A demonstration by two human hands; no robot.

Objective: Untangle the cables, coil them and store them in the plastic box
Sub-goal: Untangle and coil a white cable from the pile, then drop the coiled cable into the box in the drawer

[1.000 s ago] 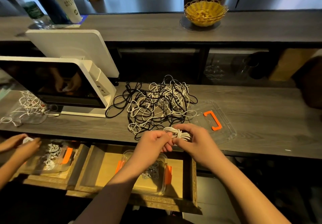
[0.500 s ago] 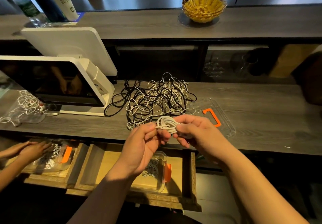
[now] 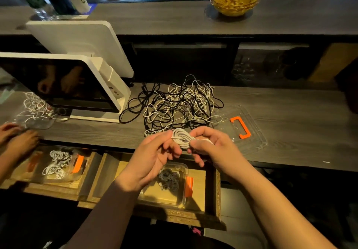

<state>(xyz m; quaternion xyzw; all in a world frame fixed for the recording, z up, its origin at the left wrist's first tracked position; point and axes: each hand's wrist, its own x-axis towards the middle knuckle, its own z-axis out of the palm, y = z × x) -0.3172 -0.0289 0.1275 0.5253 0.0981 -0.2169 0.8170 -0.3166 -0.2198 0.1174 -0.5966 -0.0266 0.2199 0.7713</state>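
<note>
Cable coil [image 3: 182,138], white, now sits bunched tight between my hands instead of stretched flat: left hand [image 3: 153,155] fingers pinch its end, right hand [image 3: 209,142] grips the bundle. Box [image 3: 166,183] waits at 6 o'clock below; I judge storing comes next.

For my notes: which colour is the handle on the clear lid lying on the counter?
Orange; the handle shows best in the head view.

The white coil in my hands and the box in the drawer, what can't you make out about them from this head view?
- White coil: its ends and plugs, hidden by the fingers of the left hand and right hand.
- Plastic box: its left side, covered by the left hand and forearm.
- Dark coils in the box: too small and dim to count.
- Tangled pile: single cables cannot be traced.
</note>
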